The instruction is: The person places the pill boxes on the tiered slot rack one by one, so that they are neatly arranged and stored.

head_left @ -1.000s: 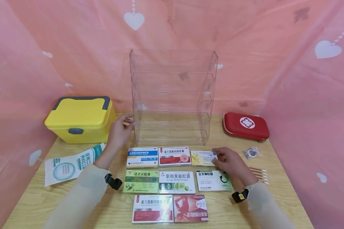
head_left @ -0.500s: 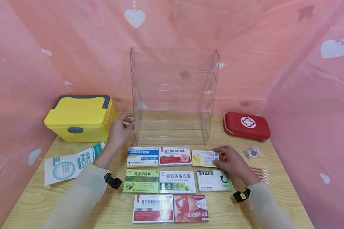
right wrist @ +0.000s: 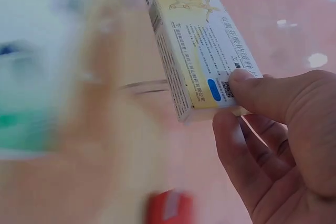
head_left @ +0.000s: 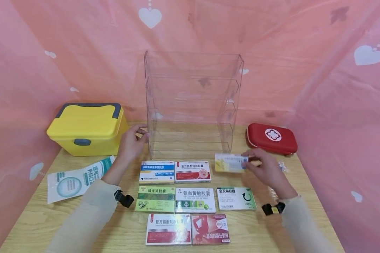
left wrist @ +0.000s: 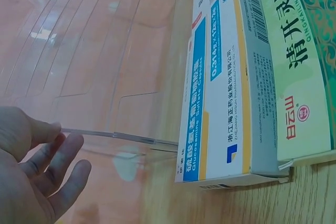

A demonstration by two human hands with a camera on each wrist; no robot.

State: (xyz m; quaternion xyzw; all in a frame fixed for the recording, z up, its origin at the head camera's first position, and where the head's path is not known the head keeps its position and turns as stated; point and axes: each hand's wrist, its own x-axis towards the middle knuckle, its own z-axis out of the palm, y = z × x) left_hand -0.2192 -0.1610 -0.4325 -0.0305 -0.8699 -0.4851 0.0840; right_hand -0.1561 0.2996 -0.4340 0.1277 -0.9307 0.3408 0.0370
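Note:
My right hand (head_left: pixel 264 168) pinches a yellow-and-white medicine box (head_left: pixel 230 163) by its right end, thumb on the printed face, as the right wrist view shows. The box is lifted off the table, in front of the lower right of a clear acrylic rack (head_left: pixel 190 105) with several tiers. My left hand (head_left: pixel 133 142) pinches the rack's left side edge between thumb and fingers, plain in the left wrist view. Close by that hand lies a blue-and-white medicine box (head_left: pixel 157 172). Right of it lies a red-and-white medicine box (head_left: pixel 193 172).
Nearer lie a green box (head_left: pixel 155 199), a white-and-green box (head_left: pixel 195 200), a 全天麻 box (head_left: pixel 235 199), another red-and-white box (head_left: pixel 169 229) and a pink-red box (head_left: pixel 210 229). A yellow case (head_left: pixel 85 126) and mask packet (head_left: pixel 79 181) stand left; a red pouch (head_left: pixel 272 138) lies right.
My right hand has raised the yellow-and-white medicine box off the table, moving slightly right and toward the rack. My left hand stays on the rack's edge.

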